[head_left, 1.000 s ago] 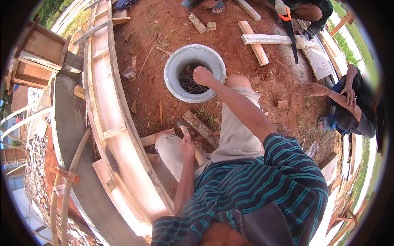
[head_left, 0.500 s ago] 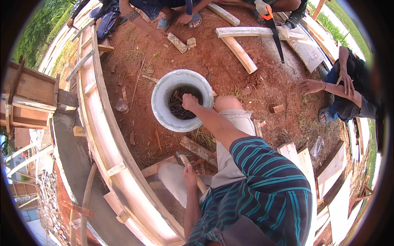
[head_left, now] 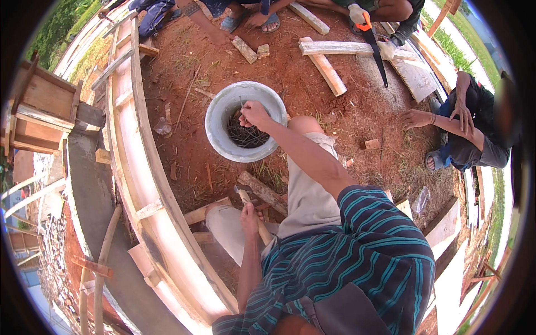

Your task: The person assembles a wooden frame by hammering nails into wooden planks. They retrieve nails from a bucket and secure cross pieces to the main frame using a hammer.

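My right hand (head_left: 254, 114) hangs over a grey bucket (head_left: 219, 115) that holds several dark nails (head_left: 245, 137). Its fingers pinch a thin nail (head_left: 241, 104) just above the pile. My left hand (head_left: 249, 214) is closed around the wooden handle of a hammer (head_left: 249, 202), low by my knee. The hammer's head lies beside a short wooden block (head_left: 262, 190) on the red dirt. My striped sleeve and light trousers fill the lower middle of the view.
A curved wooden formwork (head_left: 146, 184) runs down the left beside a concrete strip. Planks (head_left: 324, 68) and offcuts lie on the dirt beyond the bucket. One person (head_left: 469, 134) sits at the right; another at the top holds a saw (head_left: 375, 50).
My right hand dipped into the bucket and has come up a little with a nail pinched in its fingers. My left hand has kept hold of the hammer. The view has shifted slightly.
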`<state>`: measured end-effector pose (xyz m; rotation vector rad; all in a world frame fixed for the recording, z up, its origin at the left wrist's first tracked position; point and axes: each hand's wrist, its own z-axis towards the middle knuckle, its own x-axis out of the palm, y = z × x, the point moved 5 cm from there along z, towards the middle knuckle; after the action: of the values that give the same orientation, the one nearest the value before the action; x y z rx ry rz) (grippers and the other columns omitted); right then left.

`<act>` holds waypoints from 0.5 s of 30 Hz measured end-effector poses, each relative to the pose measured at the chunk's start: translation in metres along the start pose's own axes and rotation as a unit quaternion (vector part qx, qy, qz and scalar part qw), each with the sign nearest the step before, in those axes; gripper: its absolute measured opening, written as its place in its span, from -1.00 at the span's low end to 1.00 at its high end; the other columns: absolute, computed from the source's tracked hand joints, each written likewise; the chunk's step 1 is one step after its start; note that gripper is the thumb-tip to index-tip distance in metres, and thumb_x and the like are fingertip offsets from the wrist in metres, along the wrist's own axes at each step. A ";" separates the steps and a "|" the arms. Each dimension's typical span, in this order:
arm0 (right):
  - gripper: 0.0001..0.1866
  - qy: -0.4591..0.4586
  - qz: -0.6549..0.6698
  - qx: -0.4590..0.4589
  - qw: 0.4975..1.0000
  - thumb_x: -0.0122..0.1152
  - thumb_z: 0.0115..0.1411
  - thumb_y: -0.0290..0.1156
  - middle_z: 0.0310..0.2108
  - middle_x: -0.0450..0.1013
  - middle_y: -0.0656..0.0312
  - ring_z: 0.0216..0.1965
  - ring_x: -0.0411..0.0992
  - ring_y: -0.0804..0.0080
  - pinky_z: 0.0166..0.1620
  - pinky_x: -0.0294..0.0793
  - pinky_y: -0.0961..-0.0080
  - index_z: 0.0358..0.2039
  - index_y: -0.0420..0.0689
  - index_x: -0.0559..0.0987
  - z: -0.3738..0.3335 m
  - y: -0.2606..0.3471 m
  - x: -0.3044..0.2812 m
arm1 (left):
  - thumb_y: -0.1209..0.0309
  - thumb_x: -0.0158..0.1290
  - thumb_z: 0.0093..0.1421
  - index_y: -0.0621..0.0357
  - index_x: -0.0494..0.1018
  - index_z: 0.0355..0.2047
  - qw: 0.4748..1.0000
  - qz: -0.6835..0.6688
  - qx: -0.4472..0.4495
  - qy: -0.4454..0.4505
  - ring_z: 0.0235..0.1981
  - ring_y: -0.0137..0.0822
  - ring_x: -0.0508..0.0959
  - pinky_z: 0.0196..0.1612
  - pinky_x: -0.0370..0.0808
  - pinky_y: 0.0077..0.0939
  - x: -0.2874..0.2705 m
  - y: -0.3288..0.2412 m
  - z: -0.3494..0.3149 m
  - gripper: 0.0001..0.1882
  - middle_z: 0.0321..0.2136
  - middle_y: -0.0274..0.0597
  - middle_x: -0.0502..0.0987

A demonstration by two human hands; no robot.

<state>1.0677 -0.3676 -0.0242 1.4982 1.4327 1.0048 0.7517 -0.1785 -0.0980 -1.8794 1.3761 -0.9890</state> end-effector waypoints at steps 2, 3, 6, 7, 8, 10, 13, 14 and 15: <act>-0.89 0.095 0.093 0.035 0.991 0.02 0.30 -0.42 -0.41 0.52 0.17 -0.45 0.54 0.41 -0.41 0.56 0.48 -0.27 -0.19 0.46 -0.034 0.013 -0.002 | 0.12 -0.07 0.37 0.17 0.48 -0.16 1.000 -0.024 0.004 0.001 -0.63 -0.59 0.40 -0.60 0.40 -0.70 0.001 -0.002 0.002 -0.65 -0.55 -0.39 0.44; -0.87 0.149 0.119 0.047 0.981 0.04 0.31 -0.41 -0.37 0.52 0.15 -0.39 0.56 0.41 -0.34 0.59 0.46 -0.25 -0.19 0.47 -0.046 0.013 0.000 | 0.13 -0.06 0.36 0.16 0.49 -0.18 0.999 -0.049 0.012 -0.003 -0.64 -0.60 0.40 -0.60 0.40 -0.71 0.001 -0.004 0.004 -0.66 -0.56 -0.41 0.44; -0.89 0.194 0.118 0.060 0.972 0.04 0.31 -0.42 -0.36 0.52 0.14 -0.39 0.56 0.39 -0.33 0.59 0.46 -0.25 -0.18 0.46 -0.088 0.018 0.011 | 0.14 -0.04 0.36 0.14 0.49 -0.16 0.994 -0.107 0.017 -0.010 -0.61 -0.60 0.41 -0.61 0.40 -0.71 0.000 -0.017 0.004 -0.68 -0.57 -0.44 0.37; -0.90 0.204 0.095 0.071 0.972 0.04 0.31 -0.42 -0.36 0.52 0.15 -0.39 0.56 0.40 -0.33 0.59 0.47 -0.26 -0.18 0.46 -0.104 0.012 0.018 | 0.13 -0.05 0.36 0.11 0.51 -0.17 0.990 -0.135 0.020 -0.025 -0.63 -0.63 0.40 -0.62 0.39 -0.73 -0.001 -0.023 -0.001 -0.68 -0.62 -0.46 0.37; -0.89 0.234 0.064 0.077 0.967 0.07 0.30 -0.42 -0.37 0.52 0.16 -0.39 0.56 0.40 -0.33 0.58 0.49 -0.28 -0.19 0.46 -0.123 0.002 0.025 | 0.13 -0.06 0.36 0.11 0.51 -0.16 0.989 -0.145 0.022 -0.014 -0.64 -0.63 0.40 -0.62 0.38 -0.73 -0.001 -0.029 -0.002 -0.68 -0.63 -0.47 0.35; -0.89 0.275 -0.025 0.083 0.958 0.10 0.28 -0.42 -0.39 0.52 0.19 -0.40 0.56 0.42 -0.33 0.58 0.52 -0.31 -0.18 0.44 -0.152 -0.025 0.038 | 0.12 -0.06 0.37 0.10 0.51 -0.14 0.982 -0.187 0.021 0.003 -0.64 -0.62 0.40 -0.62 0.38 -0.73 0.003 -0.040 -0.007 -0.67 -0.61 -0.46 0.35; -0.91 0.290 -0.147 0.088 0.942 0.14 0.25 -0.48 -0.43 0.50 0.23 -0.45 0.50 0.53 -0.38 0.52 0.61 -0.36 -0.19 0.43 -0.193 -0.071 0.062 | 0.11 -0.07 0.37 0.11 0.51 -0.12 0.976 -0.216 0.015 0.020 -0.64 -0.61 0.40 -0.62 0.39 -0.71 0.001 -0.041 -0.004 -0.65 -0.52 -0.41 0.41; -0.92 0.294 -0.217 0.038 0.930 0.15 0.24 -0.50 -0.45 0.48 0.25 -0.47 0.47 0.59 -0.41 0.46 0.64 -0.37 -0.19 0.43 -0.202 -0.077 0.067 | 0.11 -0.06 0.37 0.11 0.49 -0.13 0.974 -0.223 0.026 0.014 -0.63 -0.61 0.39 -0.61 0.38 -0.72 0.002 -0.040 -0.006 -0.66 -0.52 -0.43 0.41; -0.92 0.288 -0.283 -0.019 0.915 0.16 0.23 -0.52 -0.48 0.47 0.27 -0.50 0.43 0.64 -0.45 0.41 0.67 -0.38 -0.20 0.44 -0.207 -0.080 0.070 | 0.12 -0.06 0.36 0.12 0.48 -0.13 0.973 -0.230 0.035 0.015 -0.62 -0.62 0.38 -0.60 0.38 -0.73 0.005 -0.041 -0.006 -0.66 -0.53 -0.44 0.41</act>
<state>0.8485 -0.2889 -0.0260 0.6804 2.0838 1.1275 0.7681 -0.1716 -0.0608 -2.1849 0.9200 -1.2713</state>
